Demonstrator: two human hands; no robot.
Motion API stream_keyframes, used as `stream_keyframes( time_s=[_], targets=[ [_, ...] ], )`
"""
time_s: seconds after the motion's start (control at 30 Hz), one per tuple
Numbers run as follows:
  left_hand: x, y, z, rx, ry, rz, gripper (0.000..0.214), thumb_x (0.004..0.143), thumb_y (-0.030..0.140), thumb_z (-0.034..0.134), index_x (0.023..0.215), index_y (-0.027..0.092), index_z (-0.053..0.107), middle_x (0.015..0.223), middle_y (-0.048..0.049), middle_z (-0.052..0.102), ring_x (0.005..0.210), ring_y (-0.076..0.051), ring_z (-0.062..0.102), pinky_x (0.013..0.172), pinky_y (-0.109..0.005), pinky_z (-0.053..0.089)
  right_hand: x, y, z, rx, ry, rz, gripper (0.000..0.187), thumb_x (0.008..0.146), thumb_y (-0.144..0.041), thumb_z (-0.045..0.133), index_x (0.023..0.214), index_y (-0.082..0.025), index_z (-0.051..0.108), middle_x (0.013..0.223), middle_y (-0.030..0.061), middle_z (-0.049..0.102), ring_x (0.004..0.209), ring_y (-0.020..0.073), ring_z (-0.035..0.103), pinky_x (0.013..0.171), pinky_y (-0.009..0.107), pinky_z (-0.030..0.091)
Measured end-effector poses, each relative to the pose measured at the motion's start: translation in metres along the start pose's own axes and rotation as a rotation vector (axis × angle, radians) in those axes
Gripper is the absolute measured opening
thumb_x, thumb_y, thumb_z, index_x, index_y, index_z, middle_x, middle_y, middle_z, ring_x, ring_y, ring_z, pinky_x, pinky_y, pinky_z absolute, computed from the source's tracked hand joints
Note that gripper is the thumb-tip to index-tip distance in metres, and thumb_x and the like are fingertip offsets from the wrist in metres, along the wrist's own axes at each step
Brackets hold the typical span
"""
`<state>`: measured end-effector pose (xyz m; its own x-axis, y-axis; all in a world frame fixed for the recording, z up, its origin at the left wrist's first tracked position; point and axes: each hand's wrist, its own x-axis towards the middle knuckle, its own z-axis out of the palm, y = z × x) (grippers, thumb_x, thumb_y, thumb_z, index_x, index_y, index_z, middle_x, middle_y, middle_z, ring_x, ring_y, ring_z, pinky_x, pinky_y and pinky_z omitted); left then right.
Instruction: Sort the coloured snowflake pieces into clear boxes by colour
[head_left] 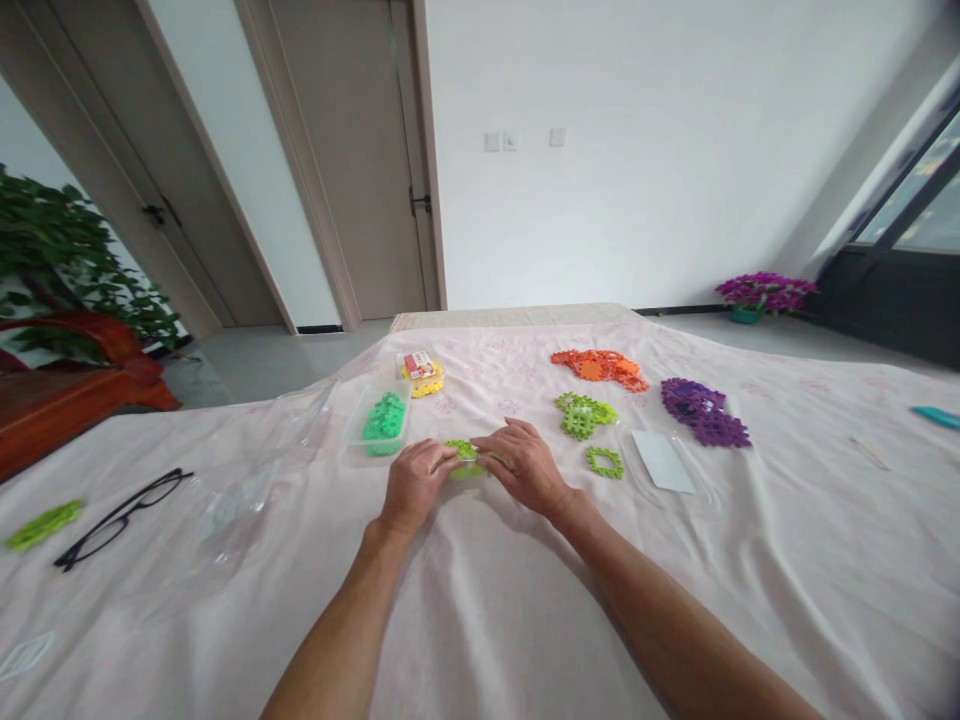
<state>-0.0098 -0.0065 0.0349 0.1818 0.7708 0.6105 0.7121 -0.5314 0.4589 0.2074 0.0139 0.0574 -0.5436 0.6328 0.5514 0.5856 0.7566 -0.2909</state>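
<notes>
My left hand (420, 484) and my right hand (527, 466) meet at the middle of the cloth, fingers closed around the two sides of a small cluster of lime-green toothed plastic building pieces (463, 450). My fingers hide much of the cluster. Just left of it stands a clear tub (352, 450) with mint-green pieces (385, 424) inside. To the right lie a loose lime-green square frame (604, 462) and a small heap of lime-green pieces (581, 416).
A tub of yellow pieces (424, 375), orange pieces (600, 367) and purple pieces (705, 412) sit farther back. A clear lid with a white card (664, 462) lies right; crumpled clear plastic (232, 510), black glasses (124, 518) and a lime-green piece (45, 525) lie left.
</notes>
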Motion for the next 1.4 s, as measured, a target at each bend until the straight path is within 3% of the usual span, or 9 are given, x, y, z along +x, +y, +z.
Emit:
stream_keyframes(
  time_s=[0.43, 0.7, 1.1, 1.4],
  targets=[
    [-0.002, -0.004, 0.000, -0.014, -0.014, -0.009, 0.014, 0.089, 0.033, 0.064, 0.097, 0.023, 0.071, 0.094, -0.0034, 0.073, 0.090, -0.020, 0.067, 0.084, -0.033, 0.052, 0.003, -0.002, -0.005, 0.028, -0.048, 0.006, 0.026, 0.098, -0.035, 0.049, 0.110, -0.027, 0.071, 0.097, 0.0037, 0.075, 0.093, 0.0184, 0.066, 0.103, 0.040, 0.033],
    [-0.004, -0.010, 0.004, 0.049, -0.067, 0.057, 0.028, 0.085, 0.025, 0.070, 0.112, 0.022, 0.069, 0.109, -0.0063, 0.073, 0.103, -0.023, 0.067, 0.094, -0.039, 0.052, 0.001, -0.001, -0.001, -0.065, -0.109, 0.016, 0.026, 0.098, -0.035, 0.050, 0.110, -0.024, 0.070, 0.095, 0.0056, 0.074, 0.096, 0.0196, 0.064, 0.103, 0.040, 0.032],
    [-0.006, -0.014, 0.010, 0.073, -0.068, 0.056, 0.043, 0.084, 0.017, 0.068, 0.125, 0.025, 0.063, 0.124, -0.0056, 0.069, 0.113, -0.024, 0.064, 0.100, -0.042, 0.052, 0.003, -0.001, 0.002, -0.050, -0.086, 0.139, 0.027, 0.100, -0.033, 0.047, 0.107, -0.025, 0.072, 0.101, 0.0030, 0.075, 0.098, 0.0176, 0.064, 0.104, 0.036, 0.030],
    [-0.009, -0.012, 0.013, 0.098, -0.035, 0.158, 0.031, 0.086, 0.020, 0.067, 0.117, 0.024, 0.067, 0.114, -0.0049, 0.073, 0.103, -0.022, 0.068, 0.097, -0.043, 0.053, 0.020, 0.001, 0.000, -0.113, -0.180, 0.187, 0.013, 0.089, -0.035, 0.066, 0.095, -0.030, 0.076, 0.088, -0.0002, 0.076, 0.091, 0.0180, 0.064, 0.088, 0.030, 0.034]
  ],
)
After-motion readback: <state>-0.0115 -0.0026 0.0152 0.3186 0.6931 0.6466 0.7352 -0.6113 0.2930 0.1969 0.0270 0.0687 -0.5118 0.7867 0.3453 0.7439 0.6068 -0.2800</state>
